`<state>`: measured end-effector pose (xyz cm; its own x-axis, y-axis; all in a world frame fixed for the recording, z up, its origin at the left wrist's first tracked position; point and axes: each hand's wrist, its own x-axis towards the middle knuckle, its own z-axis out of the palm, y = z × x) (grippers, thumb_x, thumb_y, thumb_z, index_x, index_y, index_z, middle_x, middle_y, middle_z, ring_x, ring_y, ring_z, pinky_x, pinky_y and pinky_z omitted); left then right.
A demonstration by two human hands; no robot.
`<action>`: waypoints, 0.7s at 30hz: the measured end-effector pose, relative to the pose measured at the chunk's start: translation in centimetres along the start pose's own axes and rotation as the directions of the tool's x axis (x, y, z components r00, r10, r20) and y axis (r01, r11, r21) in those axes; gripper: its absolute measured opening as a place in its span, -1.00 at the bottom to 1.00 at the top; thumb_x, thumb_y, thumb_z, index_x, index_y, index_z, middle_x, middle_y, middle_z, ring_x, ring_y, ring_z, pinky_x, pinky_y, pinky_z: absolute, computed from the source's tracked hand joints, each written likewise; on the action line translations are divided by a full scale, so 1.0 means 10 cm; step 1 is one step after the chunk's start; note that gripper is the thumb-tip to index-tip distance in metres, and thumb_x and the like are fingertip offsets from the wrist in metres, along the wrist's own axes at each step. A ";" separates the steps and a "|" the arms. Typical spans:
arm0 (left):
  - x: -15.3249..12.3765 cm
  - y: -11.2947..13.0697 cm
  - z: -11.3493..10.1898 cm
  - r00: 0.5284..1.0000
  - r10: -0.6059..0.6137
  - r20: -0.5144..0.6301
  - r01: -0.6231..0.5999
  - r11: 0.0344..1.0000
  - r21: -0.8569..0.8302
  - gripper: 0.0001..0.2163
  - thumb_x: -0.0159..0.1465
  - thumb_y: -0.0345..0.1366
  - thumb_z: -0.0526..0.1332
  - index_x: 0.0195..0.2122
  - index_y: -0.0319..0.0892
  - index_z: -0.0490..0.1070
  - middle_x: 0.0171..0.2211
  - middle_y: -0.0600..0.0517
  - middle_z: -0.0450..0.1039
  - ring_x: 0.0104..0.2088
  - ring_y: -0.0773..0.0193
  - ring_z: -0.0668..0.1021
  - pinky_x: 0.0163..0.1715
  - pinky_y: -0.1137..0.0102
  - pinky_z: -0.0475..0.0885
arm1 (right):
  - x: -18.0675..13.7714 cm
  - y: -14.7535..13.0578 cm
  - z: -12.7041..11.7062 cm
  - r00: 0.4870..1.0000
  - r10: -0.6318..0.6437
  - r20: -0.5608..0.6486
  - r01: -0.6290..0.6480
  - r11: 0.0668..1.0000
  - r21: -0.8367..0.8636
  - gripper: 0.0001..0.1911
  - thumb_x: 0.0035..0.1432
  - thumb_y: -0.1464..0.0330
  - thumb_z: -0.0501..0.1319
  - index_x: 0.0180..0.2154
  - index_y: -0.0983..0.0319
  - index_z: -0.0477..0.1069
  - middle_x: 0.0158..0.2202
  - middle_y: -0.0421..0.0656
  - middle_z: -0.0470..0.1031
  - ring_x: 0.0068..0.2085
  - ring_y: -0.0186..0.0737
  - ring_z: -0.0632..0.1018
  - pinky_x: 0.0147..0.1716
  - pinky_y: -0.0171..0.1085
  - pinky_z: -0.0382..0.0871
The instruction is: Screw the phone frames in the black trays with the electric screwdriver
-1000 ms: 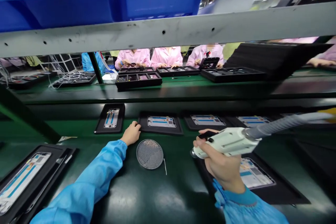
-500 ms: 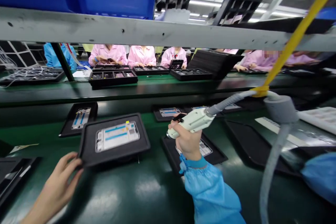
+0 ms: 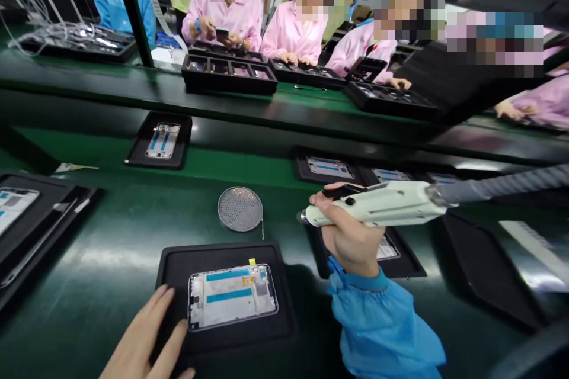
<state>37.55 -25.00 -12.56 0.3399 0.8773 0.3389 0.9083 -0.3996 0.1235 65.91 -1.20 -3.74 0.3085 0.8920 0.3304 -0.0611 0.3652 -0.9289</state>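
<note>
Lowered from mid-air half a second ago, a black tray (image 3: 222,252) bearing a phone frame (image 3: 233,303) now lies on the green surface (image 3: 111,237) directly before the worker, whose right hand (image 3: 354,241) grips a pale electric screwdriver (image 3: 391,204).

The left hand (image 3: 138,339), its fingers loosely spread, is at the tray's left edge; whether the fingertips press on it or hover just above is hard to tell. The right hand's fingers are wrapped around the screwdriver, its bit end pointing left, well apart from the frame with its two blue strips and yellow tab (image 3: 252,262). Beyond the tray sits a round perforated dish (image 3: 240,209); across the line, co-workers in pink (image 3: 291,32) sit behind black compartment trays (image 3: 229,80).
</note>
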 end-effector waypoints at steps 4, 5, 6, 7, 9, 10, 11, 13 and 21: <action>0.74 0.06 -0.09 0.957 0.267 0.116 -0.259 0.962 -0.081 -0.59 0.31 -0.10 0.21 0.06 -0.28 0.42 0.20 -0.42 0.34 0.24 -0.31 0.39 0.07 -0.05 0.50 | -0.14 0.02 0.17 0.988 0.101 0.120 -0.108 0.993 0.051 -0.75 -0.18 0.41 0.38 -0.37 0.21 0.42 -0.51 -0.29 0.38 -0.44 -0.29 0.48 -0.36 -0.19 0.43; 0.88 0.06 -0.07 0.944 0.287 0.165 -0.273 0.957 -0.102 -0.54 0.32 -0.02 0.20 0.07 -0.31 0.42 0.18 -0.42 0.36 0.23 -0.32 0.40 0.11 -0.07 0.47 | -0.17 0.04 0.23 0.981 0.121 0.154 -0.131 0.990 0.057 -0.76 -0.16 0.42 0.38 -0.36 0.21 0.42 -0.51 -0.29 0.38 -0.44 -0.29 0.48 -0.37 -0.20 0.43; 0.99 0.05 -0.04 0.930 0.304 0.206 -0.283 0.951 -0.125 -0.48 0.32 0.05 0.18 0.07 -0.33 0.43 0.17 -0.43 0.37 0.22 -0.33 0.41 0.13 -0.08 0.44 | -0.21 0.06 0.29 0.973 0.132 0.187 -0.145 0.988 0.056 -0.76 -0.15 0.42 0.37 -0.35 0.20 0.42 -0.51 -0.29 0.38 -0.43 -0.29 0.48 -0.37 -0.20 0.43; 1.07 0.04 -0.01 0.916 0.327 0.234 -0.299 0.943 -0.148 -0.44 0.32 0.09 0.16 0.07 -0.35 0.43 0.16 -0.44 0.38 0.21 -0.33 0.42 0.14 -0.07 0.43 | -0.23 0.08 0.35 0.966 0.136 0.221 -0.150 0.988 0.045 -0.77 -0.13 0.42 0.36 -0.34 0.20 0.41 -0.50 -0.29 0.39 -0.43 -0.29 0.48 -0.37 -0.20 0.43; 1.16 0.01 0.07 0.890 0.388 0.238 -0.349 0.918 -0.189 -0.43 0.31 0.09 0.16 0.06 -0.37 0.45 0.13 -0.43 0.42 0.17 -0.31 0.46 0.12 -0.01 0.44 | -0.28 0.13 0.47 0.949 0.133 0.286 -0.142 0.990 0.013 -0.77 -0.09 0.41 0.35 -0.31 0.19 0.41 -0.47 -0.27 0.40 -0.41 -0.27 0.49 -0.36 -0.18 0.44; 1.18 -0.01 0.10 0.881 0.418 0.222 -0.376 0.903 -0.207 -0.45 0.31 0.07 0.17 0.05 -0.37 0.45 0.11 -0.41 0.45 0.16 -0.28 0.49 0.12 0.03 0.44 | -0.30 0.16 0.53 0.941 0.129 0.313 -0.135 0.991 0.000 -0.76 -0.06 0.41 0.35 -0.29 0.18 0.41 -0.45 -0.27 0.41 -0.40 -0.27 0.49 -0.35 -0.16 0.44; 1.19 -0.03 0.13 0.875 0.441 0.199 -0.398 0.890 -0.224 -0.46 0.32 0.06 0.17 0.04 -0.37 0.46 0.08 -0.39 0.47 0.14 -0.25 0.50 0.11 0.06 0.44 | -0.32 0.20 0.59 0.934 0.125 0.334 -0.130 0.991 -0.009 -0.76 -0.04 0.41 0.34 -0.27 0.17 0.40 -0.44 -0.26 0.42 -0.40 -0.27 0.50 -0.34 -0.16 0.45; 1.20 -0.06 0.17 0.874 0.464 0.141 -0.422 0.871 -0.252 -0.50 0.32 0.04 0.17 0.00 -0.36 0.48 0.05 -0.35 0.50 0.11 -0.21 0.53 0.10 0.11 0.43 | -0.35 0.26 0.69 0.923 0.127 0.363 -0.134 0.991 -0.007 -0.77 -0.01 0.42 0.32 -0.24 0.16 0.40 -0.42 -0.26 0.43 -0.39 -0.28 0.49 -0.33 -0.16 0.44; 1.18 -0.05 0.23 0.895 0.445 0.037 -0.414 0.859 -0.301 -0.53 0.34 0.03 0.16 -0.05 -0.35 0.50 0.03 -0.31 0.52 0.10 -0.15 0.53 0.12 0.16 0.36 | -0.36 0.39 0.92 0.914 0.150 0.377 -0.183 0.982 0.053 -0.79 -0.03 0.49 0.31 -0.28 0.18 0.43 -0.49 -0.29 0.41 -0.42 -0.30 0.48 -0.35 -0.18 0.44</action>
<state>41.65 -13.87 -10.74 0.7172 0.6173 0.3233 0.5661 -0.7867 0.2462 55.84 -0.55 -6.99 -0.0850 0.9705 0.2258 -0.1667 0.2095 -0.9635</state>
